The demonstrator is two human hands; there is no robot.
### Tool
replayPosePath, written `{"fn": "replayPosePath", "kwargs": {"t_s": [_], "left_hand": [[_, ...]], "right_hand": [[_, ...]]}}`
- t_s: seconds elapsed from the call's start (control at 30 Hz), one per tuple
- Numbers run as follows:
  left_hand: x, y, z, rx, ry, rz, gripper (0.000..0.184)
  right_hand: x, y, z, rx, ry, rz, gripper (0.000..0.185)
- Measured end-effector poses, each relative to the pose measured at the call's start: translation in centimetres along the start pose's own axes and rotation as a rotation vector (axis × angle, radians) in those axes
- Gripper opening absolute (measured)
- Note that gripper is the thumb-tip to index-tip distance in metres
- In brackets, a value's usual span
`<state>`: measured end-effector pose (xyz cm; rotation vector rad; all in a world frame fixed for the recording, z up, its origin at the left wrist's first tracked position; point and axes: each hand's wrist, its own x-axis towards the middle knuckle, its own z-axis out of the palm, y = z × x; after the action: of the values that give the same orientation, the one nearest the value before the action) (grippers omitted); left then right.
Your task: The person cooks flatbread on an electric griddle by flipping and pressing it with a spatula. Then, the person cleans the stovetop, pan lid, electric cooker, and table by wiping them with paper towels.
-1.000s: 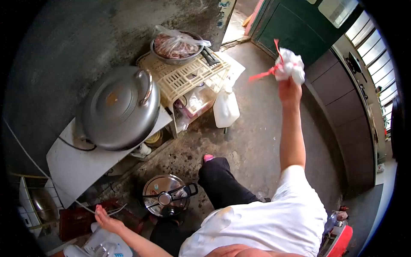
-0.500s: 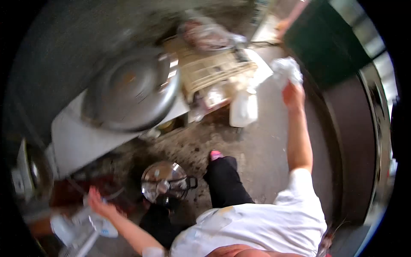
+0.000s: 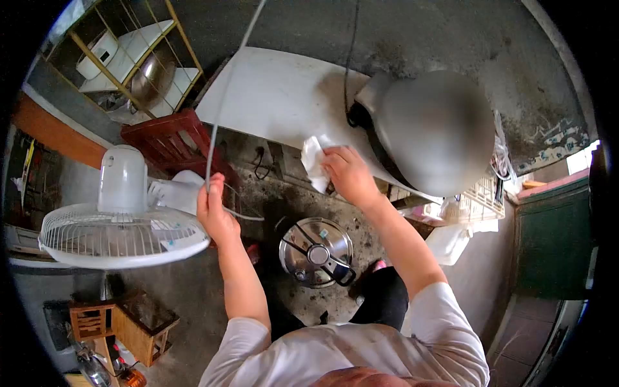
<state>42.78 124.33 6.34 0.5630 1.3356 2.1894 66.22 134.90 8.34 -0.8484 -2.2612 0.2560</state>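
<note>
My left hand (image 3: 218, 209) has its fingers closed around a thin grey cable (image 3: 219, 109) that hangs down in front of the white table. Between the fingers of my right hand (image 3: 350, 173) is a crumpled white cloth or bag (image 3: 314, 164), held near the front edge of the white table (image 3: 277, 84). Below and between my hands, a steel pressure cooker (image 3: 316, 253) with a black handle stands on the floor. The white fan (image 3: 122, 193) is just left of my left hand.
A large grey cooker (image 3: 438, 132) sits on the table's right end. Behind the fan is a red wooden chair (image 3: 171, 138). A white jug (image 3: 448, 244) stands at right, near a cream rack (image 3: 480, 200). Wooden stools (image 3: 132, 322) are at lower left.
The view has swung left, bringing the fan into full view. My right hand has come in from far right to the table edge with the white item. My left hand has closed on the cable.
</note>
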Motion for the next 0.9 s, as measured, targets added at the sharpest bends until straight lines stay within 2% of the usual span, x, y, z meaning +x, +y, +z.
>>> {"fn": "replayPosePath", "kwargs": {"t_s": [0.1,0.17,0.2,0.23,0.3,0.33,0.37,0.43,0.47,0.53,0.63,0.67,0.8,0.9], "left_hand": [[0.2,-1.3,-1.4,-0.036,-0.047,-0.004,0.015],[0.3,-1.4,-1.5,-0.022,-0.039,-0.019,0.013],[0.4,-1.3,-1.2,-0.028,-0.050,-0.009,0.012],[0.5,-1.2,-0.9,-0.032,-0.061,0.003,0.012],[0.4,-0.8,-0.6,0.014,-0.105,0.026,0.012],[0.4,-0.8,-0.5,-0.001,-0.105,0.018,0.012],[0.4,-0.9,-0.5,-0.018,-0.107,0.016,0.012],[0.3,-1.3,-0.7,0.058,-0.133,0.002,0.012],[0.0,-0.8,-0.2,0.026,-0.107,-0.064,0.012],[0.0,-1.2,-0.1,0.019,-0.162,-0.051,0.012],[0.3,-1.8,0.2,0.019,-0.210,-0.031,0.011],[0.4,-2.1,0.3,0.030,-0.226,-0.046,0.011],[1.8,-3.1,0.6,0.098,-0.242,-0.073,0.013],[2.6,-3.2,0.8,0.126,-0.217,-0.106,0.013]], "right_hand": [[3.3,3.7,5.5,-0.181,-0.070,-0.016,0.012],[5.3,5.8,7.8,-0.710,-0.502,-0.010,0.018],[6.6,6.4,7.8,-0.518,-0.410,-0.055,0.012],[7.7,6.7,8.2,-0.523,-0.414,-0.060,0.012],[10.4,6.4,8.6,-0.624,-0.482,0.154,0.014],[11.6,7.6,9.4,-0.551,-0.499,0.328,0.019],[12.8,8.6,9.8,-0.553,-0.497,0.320,0.019],[15.0,11.0,10.0,-0.816,-0.572,0.353,0.027],[15.7,13.9,10.7,-0.775,-0.495,0.473,0.028],[17.0,15.0,10.9,-0.679,-0.351,0.667,0.030],[19.9,15.4,11.5,-0.748,-0.433,0.732,0.030],[20.5,16.1,12.0,-0.740,-0.409,0.654,0.030],[23.7,18.8,14.7,-0.636,-0.337,0.585,0.028],[26.5,19.1,17.1,-0.736,-0.325,0.298,0.022]]}}
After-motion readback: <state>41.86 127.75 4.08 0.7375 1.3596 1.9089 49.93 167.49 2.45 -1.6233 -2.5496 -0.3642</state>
